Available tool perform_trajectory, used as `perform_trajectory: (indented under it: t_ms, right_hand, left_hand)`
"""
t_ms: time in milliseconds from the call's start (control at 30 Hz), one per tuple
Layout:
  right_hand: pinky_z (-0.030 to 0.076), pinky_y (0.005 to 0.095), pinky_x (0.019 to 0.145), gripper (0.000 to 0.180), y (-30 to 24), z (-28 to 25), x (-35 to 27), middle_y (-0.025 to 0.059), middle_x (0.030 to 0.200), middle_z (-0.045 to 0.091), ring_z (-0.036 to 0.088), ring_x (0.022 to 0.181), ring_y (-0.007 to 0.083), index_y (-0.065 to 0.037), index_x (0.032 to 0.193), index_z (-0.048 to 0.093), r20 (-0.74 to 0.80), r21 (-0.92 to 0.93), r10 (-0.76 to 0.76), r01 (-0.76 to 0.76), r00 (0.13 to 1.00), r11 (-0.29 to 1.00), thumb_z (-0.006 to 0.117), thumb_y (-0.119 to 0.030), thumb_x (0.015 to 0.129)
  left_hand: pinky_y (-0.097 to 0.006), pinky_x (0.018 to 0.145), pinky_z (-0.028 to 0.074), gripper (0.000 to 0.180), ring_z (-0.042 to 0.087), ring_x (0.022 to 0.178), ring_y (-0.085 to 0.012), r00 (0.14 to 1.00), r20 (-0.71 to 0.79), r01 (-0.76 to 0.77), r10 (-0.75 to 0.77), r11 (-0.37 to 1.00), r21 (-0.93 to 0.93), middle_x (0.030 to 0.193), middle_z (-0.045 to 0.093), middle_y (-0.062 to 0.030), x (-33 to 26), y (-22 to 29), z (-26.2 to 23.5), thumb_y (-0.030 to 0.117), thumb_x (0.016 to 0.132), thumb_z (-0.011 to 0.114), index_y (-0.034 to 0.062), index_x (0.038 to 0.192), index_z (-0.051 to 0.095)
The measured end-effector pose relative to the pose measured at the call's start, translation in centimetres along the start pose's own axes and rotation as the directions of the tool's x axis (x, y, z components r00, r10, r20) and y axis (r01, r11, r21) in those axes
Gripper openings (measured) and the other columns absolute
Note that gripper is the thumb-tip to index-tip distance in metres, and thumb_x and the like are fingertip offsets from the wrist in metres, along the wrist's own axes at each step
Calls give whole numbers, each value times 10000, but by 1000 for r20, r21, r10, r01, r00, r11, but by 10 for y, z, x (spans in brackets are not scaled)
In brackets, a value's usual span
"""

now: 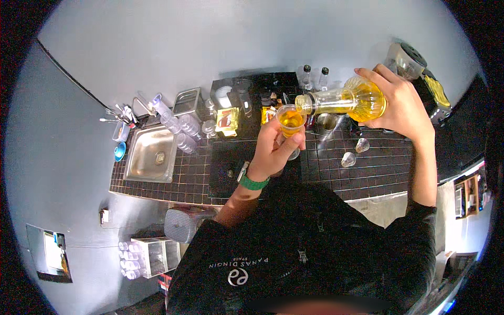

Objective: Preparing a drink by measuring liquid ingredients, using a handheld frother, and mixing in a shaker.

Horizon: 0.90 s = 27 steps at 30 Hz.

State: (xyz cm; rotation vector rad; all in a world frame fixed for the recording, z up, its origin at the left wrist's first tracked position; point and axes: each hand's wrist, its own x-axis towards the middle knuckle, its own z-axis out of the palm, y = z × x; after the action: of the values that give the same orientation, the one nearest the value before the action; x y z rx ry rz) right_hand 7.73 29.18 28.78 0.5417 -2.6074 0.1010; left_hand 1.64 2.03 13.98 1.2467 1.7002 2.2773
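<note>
My left hand (273, 149) holds a small clear plastic cup (290, 121) partly filled with yellow liquid, raised above the dark tiled counter (378, 173). My right hand (401, 107) grips a clear bottle of yellow liquid (349, 101), tipped sideways with its neck at the cup's rim. A green-strapped watch (253, 181) sits on my left wrist.
A steel sink (152, 154) sits at the counter's left, with stacked clear cups (181, 131) beside it. A black mat (231, 163) lies mid-counter. Small bottles (314, 77), jars and yellow packets (227, 119) line the back. Two upturned glasses (355, 152) rest at the right, near a blender (409, 60).
</note>
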Motion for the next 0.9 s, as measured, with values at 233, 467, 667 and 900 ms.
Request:
perform_trajectory:
  t_ms: [233,467,667,900]
  right_hand:
    - [564,465,813,804,1,-2,0,134,1045,638,679,922,388,-105,1319,616,-16,-31,-4,3,1000,1000,884,-187,566]
    - [562,459,821,787,3,-6,0,132,1036,638,677,936,383,-105,1314,619,-13,-33,2,-2,1000,999,879,-181,575]
    - [563,460,819,780,5,-3,-1,135,1040,642,676,931,384,-109,1311,625,-33,-47,-6,5,999,999,880,-182,578]
    - [563,459,814,776,4,-6,0,137,1051,638,676,924,383,-111,1316,626,-30,-59,-11,10,1000,998,879,-185,586]
  left_hand:
    - [-281,683,502,480,612,723,-142,1000,-3,6,-6,999,-40,824,614,-56,2,-5,2,495,977,661,25,1019,571]
    - [-281,682,502,494,615,732,-140,1000,6,23,-23,998,-60,830,609,-51,3,-7,3,500,964,678,25,1033,563]
    - [-280,679,500,503,617,734,-139,1000,-1,26,-26,998,-60,831,611,-43,4,-8,5,507,961,680,24,1048,570]
    - [-283,691,514,484,618,746,-137,999,-5,35,-35,996,-76,851,610,-43,3,-7,6,477,963,689,24,1076,563]
